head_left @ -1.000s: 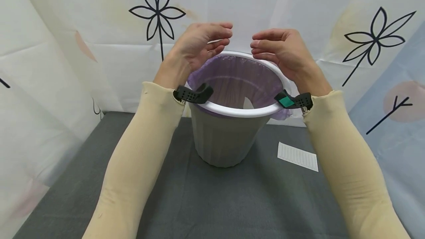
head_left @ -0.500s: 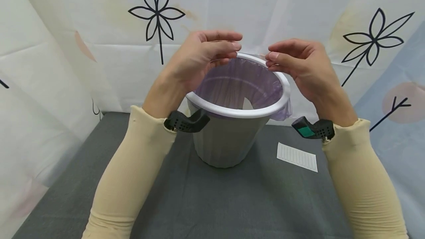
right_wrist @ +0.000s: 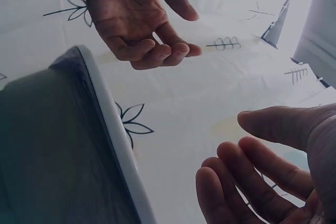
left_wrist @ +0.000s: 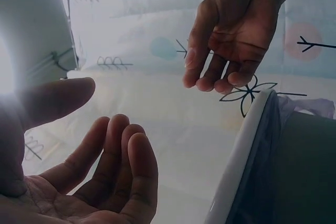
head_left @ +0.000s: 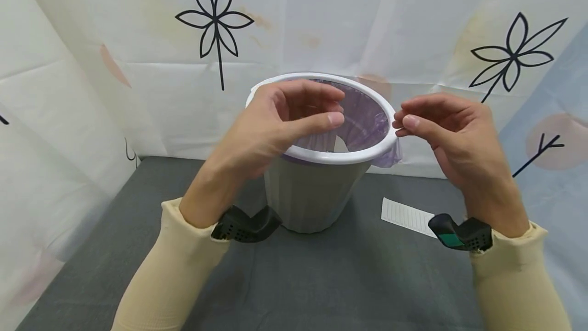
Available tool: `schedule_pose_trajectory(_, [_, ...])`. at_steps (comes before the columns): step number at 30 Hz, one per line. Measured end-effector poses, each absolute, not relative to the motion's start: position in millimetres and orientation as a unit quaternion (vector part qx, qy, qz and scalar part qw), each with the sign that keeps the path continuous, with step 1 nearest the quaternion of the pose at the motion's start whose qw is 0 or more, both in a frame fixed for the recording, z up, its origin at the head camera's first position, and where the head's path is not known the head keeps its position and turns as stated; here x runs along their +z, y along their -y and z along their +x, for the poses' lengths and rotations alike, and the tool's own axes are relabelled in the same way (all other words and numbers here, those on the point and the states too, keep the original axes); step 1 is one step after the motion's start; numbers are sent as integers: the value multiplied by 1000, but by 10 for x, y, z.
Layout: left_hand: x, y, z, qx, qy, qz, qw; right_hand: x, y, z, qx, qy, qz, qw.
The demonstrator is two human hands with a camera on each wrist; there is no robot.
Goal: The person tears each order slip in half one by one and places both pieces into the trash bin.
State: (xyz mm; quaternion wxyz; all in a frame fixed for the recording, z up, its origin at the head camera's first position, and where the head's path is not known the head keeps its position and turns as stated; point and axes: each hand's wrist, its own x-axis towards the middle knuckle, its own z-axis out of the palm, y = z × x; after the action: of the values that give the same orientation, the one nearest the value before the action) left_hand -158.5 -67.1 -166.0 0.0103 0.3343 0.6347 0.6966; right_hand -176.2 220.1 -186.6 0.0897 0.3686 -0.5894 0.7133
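Note:
A grey trash can (head_left: 305, 198) with a white rim ring (head_left: 331, 158) stands on the dark cloth. A thin purple bag (head_left: 363, 111) lines it, and some of the bag hangs outside the rim at the right. My left hand (head_left: 280, 126) is over the near left of the can, fingers loosely bent and holding nothing. To the right of the rim, my right hand (head_left: 459, 137) hangs with relaxed fingers, its fingertips overlapping the rim's right edge in the head view. Both wrist views show the palms facing each other with nothing between thumb and fingers.
A white lined paper slip (head_left: 406, 216) lies on the grey tablecloth (head_left: 321, 280) right of the can. Inside the can a small white piece (head_left: 340, 144) shows. A white curtain with flower drawings (head_left: 303, 19) hangs close behind.
Both hands have come down and back toward me from above the can's far rim. The right hand has also moved out to the right. The can stays in place.

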Motion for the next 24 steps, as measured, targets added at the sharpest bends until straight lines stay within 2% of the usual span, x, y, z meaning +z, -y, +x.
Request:
schedule_pose_trajectory(3, [-1702,669,-1444,686,-641,344,22,-1958,-2248,-1683,712,587,375,84])
schedule_pose_trajectory(9, [-1849,616,-1263,676,-641,363,30,-2140,-2285,-1550,696,608,363,115])
schedule_pose_trajectory(16, [-2093,496,-1169,663,-647,377,25,-2338,-2353,-1465,686,612,373,122])
schedule_pose_trajectory(24, [-2388,265,-1153,653,-650,384,62,-2612,-2513,-1396,696,615,356,107])
